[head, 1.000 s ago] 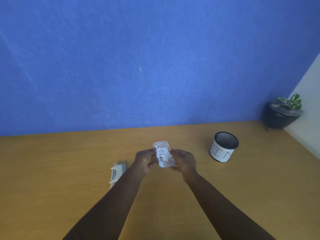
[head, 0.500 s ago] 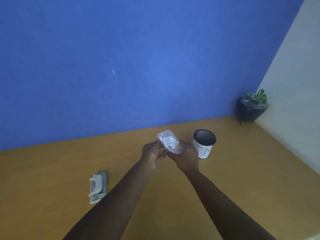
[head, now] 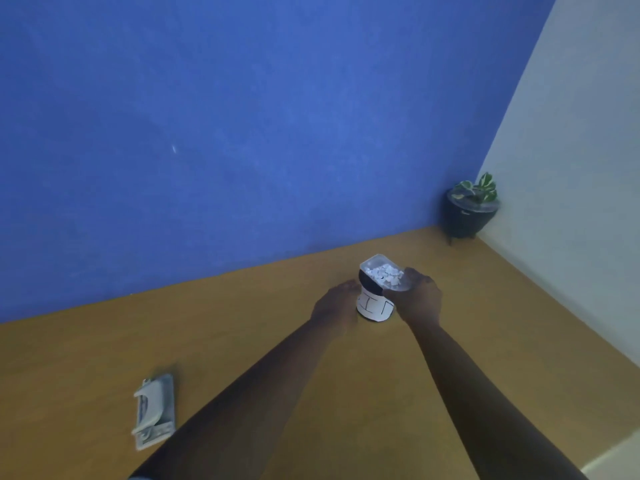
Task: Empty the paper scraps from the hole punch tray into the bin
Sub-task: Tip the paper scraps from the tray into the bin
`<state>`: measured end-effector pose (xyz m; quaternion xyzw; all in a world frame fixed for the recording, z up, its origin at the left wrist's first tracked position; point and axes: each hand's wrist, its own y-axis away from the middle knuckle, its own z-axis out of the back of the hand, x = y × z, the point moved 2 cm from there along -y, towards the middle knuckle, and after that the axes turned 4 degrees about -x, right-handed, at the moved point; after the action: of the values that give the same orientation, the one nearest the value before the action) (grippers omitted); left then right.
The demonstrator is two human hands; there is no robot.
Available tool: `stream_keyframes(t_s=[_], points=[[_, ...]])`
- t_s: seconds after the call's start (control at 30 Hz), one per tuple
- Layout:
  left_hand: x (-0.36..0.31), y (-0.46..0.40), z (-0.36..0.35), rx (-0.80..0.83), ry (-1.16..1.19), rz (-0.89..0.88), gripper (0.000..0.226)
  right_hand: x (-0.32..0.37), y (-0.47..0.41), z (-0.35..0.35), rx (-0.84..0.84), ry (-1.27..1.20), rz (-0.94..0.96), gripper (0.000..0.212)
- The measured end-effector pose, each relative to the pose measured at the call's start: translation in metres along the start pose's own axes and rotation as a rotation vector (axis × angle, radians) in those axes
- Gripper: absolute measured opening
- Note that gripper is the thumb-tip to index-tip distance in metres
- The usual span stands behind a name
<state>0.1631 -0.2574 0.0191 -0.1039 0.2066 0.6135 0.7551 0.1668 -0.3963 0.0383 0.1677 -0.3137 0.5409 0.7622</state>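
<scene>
Clear plastic tray (head: pixel 381 268): a small see-through tray from the hole punch, held just above the mouth of the bin, roughly level or slightly tilted, with its far end over the opening.
Paper scraps (head: pixel 385 274): a heap of white chads, all in the tray; none can be seen falling.
Handling: likely very light and fairly stiff, with smooth walls that could slip. The loose scraps would scatter at a jolt or a draught, so a slow tip close over the mouth looks safest.
Where to hold: by the near end and the long sides, leaving the far end free as a pouring lip.
Right hand (head: pixel 420 299): its fingers are clasped on the tray's near end from below and the side.
Left hand (head: pixel 334 303): it is beside the bin's left wall, fingers curved toward it. Whether they touch or grip the bin cannot be told.
Bin (head: pixel 375 306): a small dark cup wrapped in white paper with hand-drawn letters, upright on the counter (head: pixel 242 327) between the two hands.
Hole punch (head: pixel 154 410): the grey body lies well apart, near the left forearm.
Potted plant (head: pixel 472 209): it stands in the far corner, clear of the work.
</scene>
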Motion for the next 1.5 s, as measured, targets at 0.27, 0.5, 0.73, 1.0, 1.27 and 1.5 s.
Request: stream_keyframes(t_s=[0.27, 0.5, 0.73, 1.0, 1.27, 1.5], points=[[-0.004, -0.012, -0.015, 0.087, -0.175, 0.007, 0.075, -0.014, -0.021, -0.001, 0.089, 0.107, -0.016, 0.03], [-0.001, -0.016, -0.016, 0.039, -0.198, -0.019, 0.067, -0.01, -0.036, -0.003, 0.142, 0.218, 0.017, 0.027], [-0.001, -0.017, -0.019, -0.042, -0.162, -0.055, 0.073, 0.0, -0.049, 0.0, 0.215, 0.368, 0.059, 0.05], [0.0, -0.019, -0.021, 0.008, -0.242, -0.068, 0.079, 0.003, -0.056, 0.001, 0.196, 0.414, 0.18, 0.054], [-0.002, -0.021, -0.019, 0.024, -0.282, -0.069, 0.078, 0.002, -0.058, -0.001, 0.173, 0.42, 0.297, 0.052], [-0.004, -0.021, -0.019, 0.034, -0.293, -0.064, 0.077, 0.003, -0.058, -0.004, 0.163, 0.423, 0.487, 0.056]])
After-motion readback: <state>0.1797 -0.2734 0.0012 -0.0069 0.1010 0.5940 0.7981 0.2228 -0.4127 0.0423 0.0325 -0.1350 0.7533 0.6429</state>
